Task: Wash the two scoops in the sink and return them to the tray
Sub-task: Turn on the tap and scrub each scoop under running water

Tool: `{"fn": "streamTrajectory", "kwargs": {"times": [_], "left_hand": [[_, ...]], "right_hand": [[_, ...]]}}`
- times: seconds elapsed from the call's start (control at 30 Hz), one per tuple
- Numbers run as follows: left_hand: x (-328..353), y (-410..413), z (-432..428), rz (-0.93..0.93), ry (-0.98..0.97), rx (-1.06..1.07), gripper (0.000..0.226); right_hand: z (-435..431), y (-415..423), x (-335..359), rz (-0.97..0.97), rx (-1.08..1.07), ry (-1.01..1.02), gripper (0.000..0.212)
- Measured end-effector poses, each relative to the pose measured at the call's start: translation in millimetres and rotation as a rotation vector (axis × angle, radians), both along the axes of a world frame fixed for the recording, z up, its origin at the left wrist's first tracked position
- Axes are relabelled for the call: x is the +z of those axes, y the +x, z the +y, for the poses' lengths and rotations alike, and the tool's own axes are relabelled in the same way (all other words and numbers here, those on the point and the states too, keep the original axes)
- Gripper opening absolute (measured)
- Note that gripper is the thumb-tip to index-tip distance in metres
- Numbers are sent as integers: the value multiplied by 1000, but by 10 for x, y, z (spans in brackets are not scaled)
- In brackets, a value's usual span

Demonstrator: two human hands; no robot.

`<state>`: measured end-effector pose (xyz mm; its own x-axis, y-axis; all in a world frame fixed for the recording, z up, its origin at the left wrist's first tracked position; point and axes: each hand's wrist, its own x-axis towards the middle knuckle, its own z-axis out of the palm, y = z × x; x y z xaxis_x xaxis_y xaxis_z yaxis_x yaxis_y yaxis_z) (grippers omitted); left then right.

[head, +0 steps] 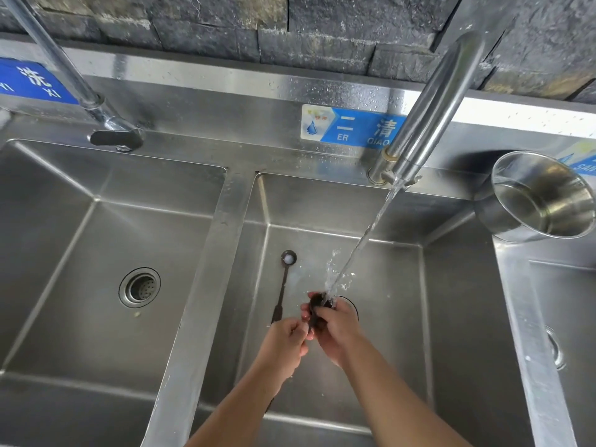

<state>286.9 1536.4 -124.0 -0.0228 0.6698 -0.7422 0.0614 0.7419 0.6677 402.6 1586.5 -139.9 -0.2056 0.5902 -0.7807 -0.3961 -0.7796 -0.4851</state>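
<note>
Your left hand (287, 337) pinches the handle end, right hand (335, 330) curls round the bowl of 1 dark scoop (319, 306) under the stream (364, 240), over the drain (351, 309). Turn the bowl up into the flow, rub inside. 2nd scoop (283, 285) lies just left on the basin floor (387, 317), white residue in it. Walls (451, 285) stand well clear; tray not in view.

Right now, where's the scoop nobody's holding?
Head view: the loose scoop lies in the middle basin, left of the water stream, just beyond the left hand.
</note>
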Motion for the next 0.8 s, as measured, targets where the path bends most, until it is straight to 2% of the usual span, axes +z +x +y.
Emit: {"fn": "streamTrajectory", "kwargs": {"times": [0.07, 0.13, 0.2, 0.27, 0.37, 0.47, 0.57, 0.67, 0.73, 0.8], "left_hand": [[-2, 5, -29, 69, 34, -34, 36], [12, -29, -34, 169, 98, -111, 33], [25, -103, -15, 301, 171, -215, 30], [45, -165, 21, 373, 219, -274, 30], [65, -133, 77, 359, 217, -264, 32], [50, 1, 85, 230, 173, -156, 37], [17, 139, 63, 96, 121, -4, 44], [26, 198, 40, 38, 65, 21, 43], [72, 126, 58, 48, 70, -60, 43], [102, -10, 97, 181, 152, -227, 39]], "right_hand": [[0, -18, -20, -123, 63, 2, 19], [42, 3, -35, -344, 244, 38, 24], [94, 36, -10, -382, 385, 46, 32], [117, 49, 24, -318, 351, 27, 28], [84, 54, 47, -102, 99, 69, 32], [46, 15, 20, 178, -120, 34, 47], [40, -66, 5, 244, -204, 11, 35], [59, -49, -4, 25, -66, 33, 18], [111, 62, -1, -176, 138, 117, 19], [185, 180, 24, -350, 374, 221, 25]]}}
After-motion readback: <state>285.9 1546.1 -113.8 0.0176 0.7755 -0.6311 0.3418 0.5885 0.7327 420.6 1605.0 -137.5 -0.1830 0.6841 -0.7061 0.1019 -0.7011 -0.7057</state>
